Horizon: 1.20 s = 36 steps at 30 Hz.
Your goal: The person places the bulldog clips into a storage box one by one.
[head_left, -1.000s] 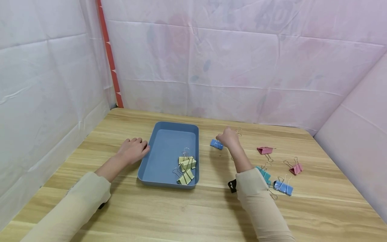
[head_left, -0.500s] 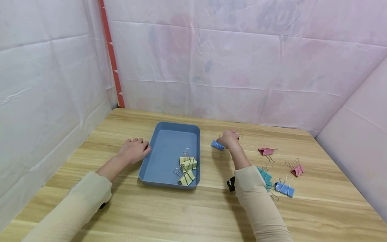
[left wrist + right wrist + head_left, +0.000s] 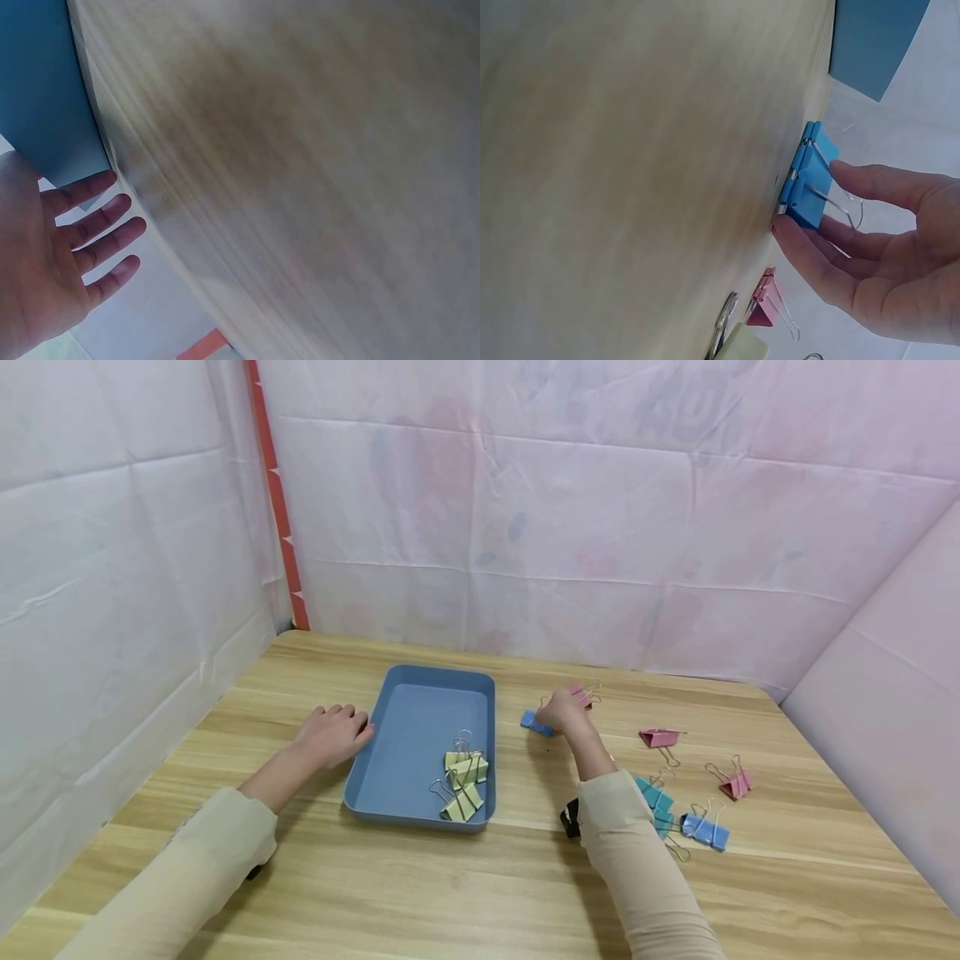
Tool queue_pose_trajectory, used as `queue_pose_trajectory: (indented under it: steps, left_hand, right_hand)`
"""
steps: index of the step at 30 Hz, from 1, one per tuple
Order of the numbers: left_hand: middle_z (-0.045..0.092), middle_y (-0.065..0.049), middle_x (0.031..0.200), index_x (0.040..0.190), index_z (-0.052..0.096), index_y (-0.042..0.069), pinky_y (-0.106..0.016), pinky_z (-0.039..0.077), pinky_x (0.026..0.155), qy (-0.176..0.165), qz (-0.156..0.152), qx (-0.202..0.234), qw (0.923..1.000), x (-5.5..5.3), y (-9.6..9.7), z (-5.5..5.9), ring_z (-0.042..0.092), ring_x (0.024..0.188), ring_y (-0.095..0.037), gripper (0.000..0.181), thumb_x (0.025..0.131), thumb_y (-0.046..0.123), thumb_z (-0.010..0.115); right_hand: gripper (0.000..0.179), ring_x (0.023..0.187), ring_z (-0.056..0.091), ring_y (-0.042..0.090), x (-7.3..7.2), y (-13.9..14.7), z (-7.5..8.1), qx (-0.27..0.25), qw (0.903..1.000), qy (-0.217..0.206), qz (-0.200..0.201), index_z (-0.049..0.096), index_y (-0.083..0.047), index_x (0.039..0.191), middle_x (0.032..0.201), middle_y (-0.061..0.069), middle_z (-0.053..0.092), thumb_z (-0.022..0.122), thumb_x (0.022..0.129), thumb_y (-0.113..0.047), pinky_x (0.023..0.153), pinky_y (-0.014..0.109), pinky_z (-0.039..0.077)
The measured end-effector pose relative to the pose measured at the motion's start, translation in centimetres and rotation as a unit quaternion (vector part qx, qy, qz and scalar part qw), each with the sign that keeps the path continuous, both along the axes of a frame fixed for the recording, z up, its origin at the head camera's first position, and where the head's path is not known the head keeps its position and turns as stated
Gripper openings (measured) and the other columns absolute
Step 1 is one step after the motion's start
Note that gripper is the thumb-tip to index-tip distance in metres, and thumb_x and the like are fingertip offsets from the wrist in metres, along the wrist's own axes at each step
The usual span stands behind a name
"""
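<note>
On the table's far side my right hand (image 3: 562, 712) pinches a blue binder clip (image 3: 810, 176), its thumb on one side and index finger at the other end. In the head view, the hand partly covers this clip. Right behind the hand lies a pink binder clip (image 3: 581, 696). My left hand (image 3: 332, 737) rests by the left rim of a blue-grey tray (image 3: 358, 768); in the left wrist view its fingers (image 3: 112, 240) are loosely extended and hold nothing. Pale yellow binder clips (image 3: 467, 770) lie in the tray's near right corner.
Two pink binder clips (image 3: 660, 738) lie apart on the right of the table. Teal clips (image 3: 655, 795) and another blue clip (image 3: 705, 832) sit beside the right forearm, partly hidden by the sleeve. A black item (image 3: 570, 818) shows at the right cuff. White sheeting (image 3: 480, 527) encloses the table.
My right hand has come slightly nearer and down onto the blue clip, uncovering more of the pink clip behind it. The left hand and the tray have stayed in place.
</note>
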<state>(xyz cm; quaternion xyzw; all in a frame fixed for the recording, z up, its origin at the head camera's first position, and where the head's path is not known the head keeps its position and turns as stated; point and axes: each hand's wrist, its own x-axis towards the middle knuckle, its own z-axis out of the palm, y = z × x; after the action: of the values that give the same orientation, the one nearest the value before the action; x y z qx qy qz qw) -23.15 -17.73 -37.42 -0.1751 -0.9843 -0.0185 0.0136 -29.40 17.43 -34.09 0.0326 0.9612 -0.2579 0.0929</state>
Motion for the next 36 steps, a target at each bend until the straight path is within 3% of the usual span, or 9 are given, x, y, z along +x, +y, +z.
queue_pose_trajectory:
  steps: [7,13,16,22,27,32,36]
  left_hand:
    - [0.056,-0.018,0.104,0.111,0.059,0.0,-0.052,0.039,0.081,0.001,-0.001,0.0,1.0,-0.1,0.0,0.0,0.052,0.098,-0.036,0.042,0.096,0.032,0.036]
    - [0.055,-0.018,0.104,0.112,0.059,0.0,-0.052,0.038,0.081,-0.001,-0.002,-0.001,1.0,-0.1,-0.1,0.0,0.052,0.098,-0.035,0.042,0.096,0.032,0.036]
    - [0.055,-0.018,0.104,0.112,0.059,0.0,-0.052,0.038,0.081,-0.001,0.0,-0.001,1.0,-0.2,-0.1,-0.1,0.052,0.098,-0.035,0.042,0.096,0.032,0.036]
    - [0.056,-0.017,0.103,0.11,0.059,0.001,-0.051,0.039,0.08,0.002,0.001,-0.001,1.0,-0.3,-0.1,-0.1,0.052,0.097,-0.035,0.041,0.096,0.032,0.036]
    - [0.056,-0.016,0.101,0.108,0.06,0.002,-0.051,0.039,0.079,0.005,0.002,-0.001,1.0,-0.3,-0.1,-0.1,0.052,0.095,-0.035,0.041,0.096,0.032,0.036]
    - [0.056,-0.016,0.1,0.107,0.06,0.001,-0.05,0.04,0.078,0.007,0.0,0.002,1.0,-0.1,0.0,0.0,0.052,0.094,-0.034,0.04,0.096,0.032,0.036]
    - [0.056,-0.016,0.099,0.107,0.06,0.001,-0.05,0.04,0.077,0.005,0.0,0.004,1.0,0.0,0.0,0.1,0.053,0.094,-0.034,0.04,0.096,0.032,0.036]
  right_hand:
    - [0.021,0.057,0.057,0.02,-0.3,0.3,-0.3,-0.012,0.9999,-0.001,-0.005,0.06,0.012,0.089,0.074,0.013,0.055,0.065,0.075,-0.002,0.052,0.026,0.049]
    - [0.03,0.063,0.059,0.022,-0.3,0.4,-0.3,-0.035,0.9993,-0.008,-0.008,0.06,0.014,0.101,0.09,0.02,0.059,0.063,0.076,-0.002,0.059,0.03,0.052]
    - [0.03,0.063,0.058,0.021,-0.2,0.4,-0.2,-0.032,0.9995,-0.004,-0.004,0.062,0.013,0.102,0.089,0.019,0.06,0.062,0.076,-0.002,0.059,0.029,0.051]
    - [0.019,0.058,0.056,0.018,0.1,0.4,0.1,-0.024,0.9995,0.016,0.012,0.066,0.01,0.088,0.072,0.011,0.06,0.061,0.078,-0.005,0.057,0.028,0.048]
    - [0.015,0.063,0.062,0.024,0.4,0.3,0.4,-0.037,0.999,0.019,0.016,0.065,0.009,0.082,0.072,0.014,0.062,0.06,0.079,-0.005,0.066,0.035,0.05]
    - [0.013,0.067,0.065,0.028,0.5,0.3,0.9,-0.027,0.9991,0.025,0.019,0.064,0.006,0.073,0.07,0.015,0.064,0.059,0.078,-0.005,0.066,0.035,0.05]
    - [0.023,0.063,0.065,0.026,0.6,0.2,1.4,-0.002,0.9989,0.037,0.027,0.056,-0.003,0.055,0.065,0.013,0.064,0.058,0.078,-0.007,0.079,0.042,0.044]
